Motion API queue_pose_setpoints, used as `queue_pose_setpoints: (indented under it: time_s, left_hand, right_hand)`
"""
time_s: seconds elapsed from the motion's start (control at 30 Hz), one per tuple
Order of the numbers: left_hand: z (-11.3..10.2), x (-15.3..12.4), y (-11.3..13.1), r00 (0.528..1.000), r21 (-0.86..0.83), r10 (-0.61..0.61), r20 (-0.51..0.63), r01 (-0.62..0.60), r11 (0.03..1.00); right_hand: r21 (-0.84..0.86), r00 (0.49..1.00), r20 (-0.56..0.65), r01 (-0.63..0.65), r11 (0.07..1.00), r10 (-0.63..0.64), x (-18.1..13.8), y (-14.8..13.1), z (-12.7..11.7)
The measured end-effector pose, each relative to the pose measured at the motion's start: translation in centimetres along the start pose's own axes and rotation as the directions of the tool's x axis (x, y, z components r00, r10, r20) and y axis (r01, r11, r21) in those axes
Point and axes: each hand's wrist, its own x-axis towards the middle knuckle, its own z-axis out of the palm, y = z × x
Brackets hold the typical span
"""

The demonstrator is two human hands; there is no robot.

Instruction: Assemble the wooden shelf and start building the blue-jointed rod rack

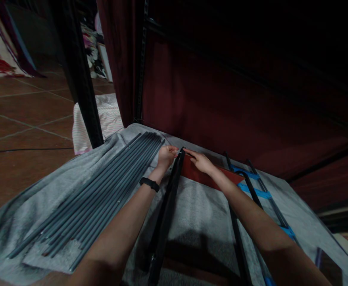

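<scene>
My left hand (166, 155) is closed, pinching a thin, shiny metal piece (179, 151) against the far end of a black metal frame (168, 202). The piece is too small to name for certain. My right hand (202, 162) reaches to the same end from the other side. Its index finger stretches to the black bar, while the other fingers curl by the edge of a red-brown board (196, 173). That board spans between the frame's bars, partly hidden by my right forearm. Left of my left hand lies a bundle of grey metal tubes (108, 190).
Grey cloth (203, 210) covers the surface under everything. To the right lie black bars with blue strips (260, 193), and a dark flat object (328, 266) sits at lower right. A black upright post (83, 79) and a dark red curtain (209, 99) stand beyond.
</scene>
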Motion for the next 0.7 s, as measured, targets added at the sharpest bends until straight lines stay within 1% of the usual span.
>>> queue_pose_setpoints:
  time_s: [0.17, 0.3, 0.43, 0.53, 0.6, 0.7]
  left_hand:
    - [0.2, 0.0, -0.1, 1.0, -0.046, -0.003, 0.014, 0.003, 0.999]
    - [0.8, 0.0, -0.2, 0.998, -0.09, -0.016, 0.065, 0.022, 0.996]
    - [1.2, -0.1, -0.4, 0.995, -0.064, -0.028, 0.094, 0.034, 0.997]
    - [1.2, -0.4, -0.5, 0.992, -0.091, -0.023, 0.122, 0.034, 0.995]
    - [1.3, -0.5, -0.5, 0.994, -0.128, -0.017, 0.104, 0.03, 0.991]
    - [1.5, -0.5, -0.4, 0.999, -0.174, -0.011, 0.041, 0.018, 0.985]
  right_hand:
    - [0.008, 1.0, -0.003, 0.005, 1.0, -0.005, -0.1, -0.4, -0.1]
    - [-0.005, 1.0, 0.004, -0.004, 1.0, 0.004, 0.0, -0.4, -0.2]
    - [-0.008, 1.0, 0.009, -0.003, 1.0, 0.003, 0.1, -0.4, -0.2]
    - [0.002, 1.0, 0.006, -0.007, 1.0, 0.007, 0.0, -0.3, -0.2]
    - [0.01, 1.0, 0.0, -0.007, 1.0, 0.007, 0.0, -0.2, -0.2]
    - [0.021, 1.0, 0.001, 0.003, 1.0, -0.003, 0.1, 0.0, -0.1]
